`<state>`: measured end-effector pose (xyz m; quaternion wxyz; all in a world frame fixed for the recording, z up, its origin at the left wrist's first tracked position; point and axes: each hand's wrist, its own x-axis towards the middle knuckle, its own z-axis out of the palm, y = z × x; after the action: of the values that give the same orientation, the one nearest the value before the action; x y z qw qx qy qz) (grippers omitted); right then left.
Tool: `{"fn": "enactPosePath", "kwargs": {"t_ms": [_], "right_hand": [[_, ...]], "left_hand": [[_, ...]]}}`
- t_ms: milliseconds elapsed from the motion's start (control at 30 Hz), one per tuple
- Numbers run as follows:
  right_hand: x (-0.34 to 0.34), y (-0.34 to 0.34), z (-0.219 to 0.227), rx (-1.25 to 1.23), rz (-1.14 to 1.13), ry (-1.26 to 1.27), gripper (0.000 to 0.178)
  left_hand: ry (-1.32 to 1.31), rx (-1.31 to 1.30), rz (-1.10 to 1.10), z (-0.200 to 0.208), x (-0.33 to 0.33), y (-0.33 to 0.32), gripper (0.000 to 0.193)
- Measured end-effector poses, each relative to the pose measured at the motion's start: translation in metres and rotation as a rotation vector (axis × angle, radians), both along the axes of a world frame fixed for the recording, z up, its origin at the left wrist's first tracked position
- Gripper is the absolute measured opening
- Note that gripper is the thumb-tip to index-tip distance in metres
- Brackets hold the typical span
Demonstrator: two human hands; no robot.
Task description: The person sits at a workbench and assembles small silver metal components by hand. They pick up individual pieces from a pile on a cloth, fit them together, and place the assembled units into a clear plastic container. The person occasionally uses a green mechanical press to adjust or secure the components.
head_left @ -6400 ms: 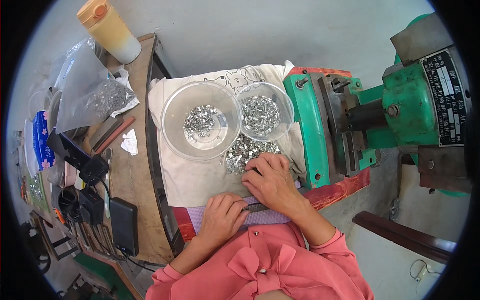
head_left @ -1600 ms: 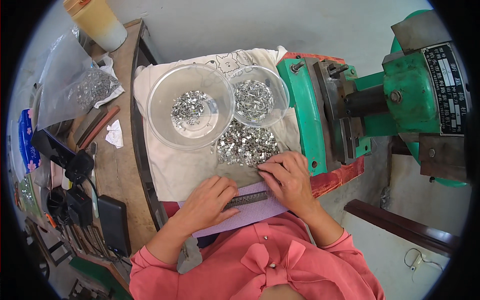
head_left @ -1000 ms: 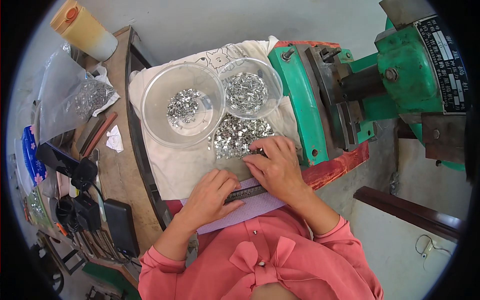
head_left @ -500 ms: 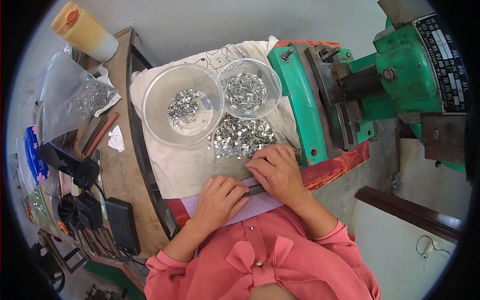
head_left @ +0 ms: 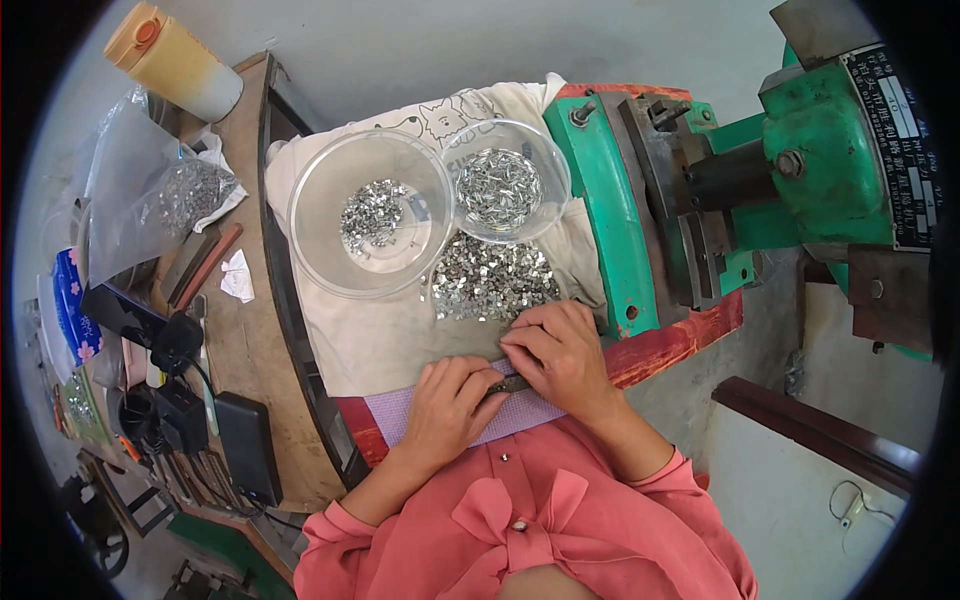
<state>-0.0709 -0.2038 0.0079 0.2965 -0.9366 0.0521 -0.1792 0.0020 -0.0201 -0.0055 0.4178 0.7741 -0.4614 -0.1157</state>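
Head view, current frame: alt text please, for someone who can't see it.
Seen from above, a person's left hand and right hand press together on a narrow dark metal strip at the near edge of a cloth-covered bench. Beyond them lie a loose pile of small shiny metal pieces and two clear bowls holding more, with a green machine at right.

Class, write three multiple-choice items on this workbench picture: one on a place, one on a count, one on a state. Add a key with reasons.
1. Where does the loose pile of small silvery metal pieces lie?
A. on the cream cloth
B. on the floor
C. inside the green machine

2. How many clear round bowls stand on the cloth?
A. one
B. two
C. four

3. What is the left hand doing?
A. hanging at the side
B. pressing on a thin dark strip
C. lifting a bowl

Key: A, the pile rests on cloth; B, a large and a smaller bowl; B, its fingers lie on the strip beside the right hand.
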Motion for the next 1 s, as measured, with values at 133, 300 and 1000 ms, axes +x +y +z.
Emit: {"fn": "enactPosePath", "kwargs": {"t_ms": [133,300,1000], "right_hand": [[-0.017,0.001,0.007,0.045,0.002,-0.021,0.019],[-0.044,0.012,0.004,0.025,0.046,0.043,0.02],[0.009,-0.005,0.001,-0.18,0.098,0.023,0.016]], "left_hand": [[0.031,-0.013,0.038,-0.004,-0.002,0.009,0.031],[-0.01,-0.01,0.036,-0.002,-0.006,0.008,0.027],[0.0,0.023,0.035,0.0,-0.009,0.006,0.027]]}}
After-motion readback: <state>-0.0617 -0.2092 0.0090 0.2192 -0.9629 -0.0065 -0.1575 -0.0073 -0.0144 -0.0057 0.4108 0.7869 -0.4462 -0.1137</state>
